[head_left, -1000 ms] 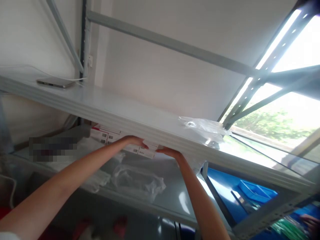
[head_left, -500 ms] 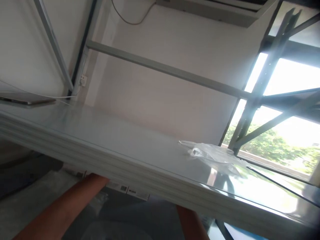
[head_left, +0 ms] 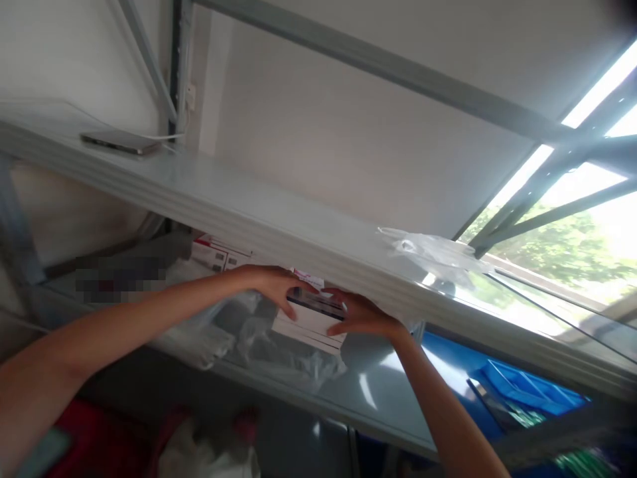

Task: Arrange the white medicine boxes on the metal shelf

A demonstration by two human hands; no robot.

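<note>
Box [head_left: 311, 323], flat and white with a dark strip along its top edge, sits on the lower shelf [head_left: 368, 392], tucked under the lip of the upper shelf [head_left: 279, 226], so both arms reach in low to get at it. The left hand [head_left: 273, 285] grips its left end, fingers curled over the top; the right hand [head_left: 361, 315] clasps the right end. More red-and-white boxes [head_left: 216, 252] lie behind, and crumpled plastic bags [head_left: 288, 355] in front.

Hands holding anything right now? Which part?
Both: left hand and right hand grip opposite ends of a flat dark rectangular item, just above a white box under the shelf edge.
</note>
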